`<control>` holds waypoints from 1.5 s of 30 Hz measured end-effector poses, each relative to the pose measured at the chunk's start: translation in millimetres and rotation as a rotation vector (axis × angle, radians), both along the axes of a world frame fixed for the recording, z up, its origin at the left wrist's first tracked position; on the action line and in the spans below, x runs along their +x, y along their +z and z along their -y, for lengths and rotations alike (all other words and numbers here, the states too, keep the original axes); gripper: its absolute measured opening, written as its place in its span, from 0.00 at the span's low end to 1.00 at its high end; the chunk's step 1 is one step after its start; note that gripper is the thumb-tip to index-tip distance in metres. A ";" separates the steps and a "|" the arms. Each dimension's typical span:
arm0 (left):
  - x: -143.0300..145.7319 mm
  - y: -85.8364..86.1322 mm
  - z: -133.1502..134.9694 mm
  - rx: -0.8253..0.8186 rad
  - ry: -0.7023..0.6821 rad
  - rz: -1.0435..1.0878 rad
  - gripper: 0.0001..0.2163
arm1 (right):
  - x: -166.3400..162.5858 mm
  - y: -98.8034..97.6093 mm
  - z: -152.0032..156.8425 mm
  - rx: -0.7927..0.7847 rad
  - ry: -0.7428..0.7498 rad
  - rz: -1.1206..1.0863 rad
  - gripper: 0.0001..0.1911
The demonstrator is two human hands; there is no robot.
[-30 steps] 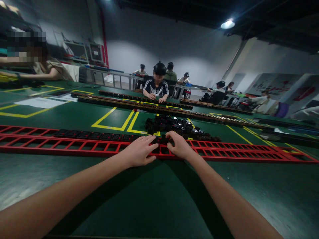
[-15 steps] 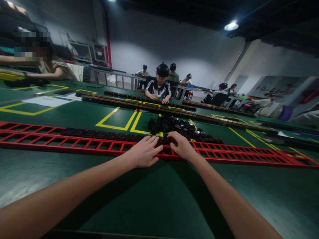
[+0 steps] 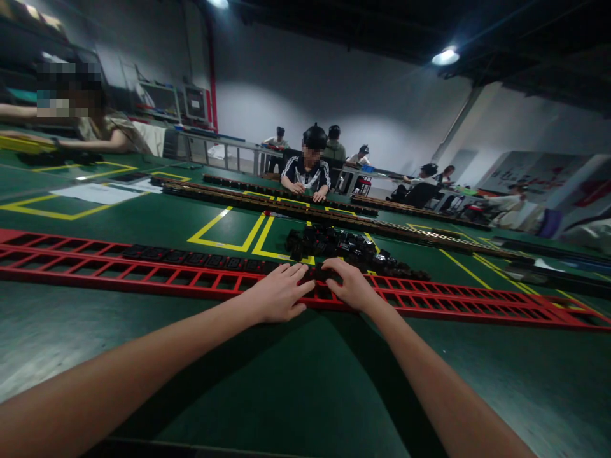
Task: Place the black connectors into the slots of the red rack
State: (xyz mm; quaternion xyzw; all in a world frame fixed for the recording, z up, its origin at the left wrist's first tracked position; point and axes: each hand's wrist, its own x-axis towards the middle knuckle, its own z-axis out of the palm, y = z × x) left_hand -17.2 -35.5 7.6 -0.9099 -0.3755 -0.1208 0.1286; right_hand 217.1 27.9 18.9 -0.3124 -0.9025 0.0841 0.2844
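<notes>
Before me a long red frame (image 3: 210, 292) with two rows of slots lies across the green table. Black square pieces (image 3: 195, 259) fill several slots of its far row, left of my hands. My left hand (image 3: 281, 292) rests over the frame near the end of that row, its fingers stretched forward and its thumb apart. Close to its right, my right hand (image 3: 351, 284) has its thumb and forefinger bent around a small black piece (image 3: 324, 272) at the far row. The fingers hide much of that piece. A heap of loose black pieces (image 3: 334, 242) lies just beyond the frame.
Long dark rails (image 3: 410, 230) lie across the table behind the heap. White paper (image 3: 98, 193) and yellow tape outlines (image 3: 224, 245) are on the left and middle. One person (image 3: 308, 168) works opposite, another (image 3: 109, 130) at far left, with more people behind.
The view has shifted slightly, so the scene sits a little to the right and lower. Both hands keep nearly the same place and pose over the red frame.
</notes>
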 end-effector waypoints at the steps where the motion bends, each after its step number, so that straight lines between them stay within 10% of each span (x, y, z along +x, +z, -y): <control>1: -0.4 -1.0 0.0 -0.007 0.005 0.006 0.23 | 0.0 -0.1 -0.4 -0.006 -0.011 0.005 0.15; 35: -3.3 -3.0 1.0 0.002 0.017 0.000 0.22 | -5.2 2.5 3.9 0.050 0.081 0.101 0.13; 45: -4.9 -3.3 -0.7 -0.049 0.027 0.015 0.25 | 33.0 12.3 -15.1 0.189 -0.769 0.229 0.11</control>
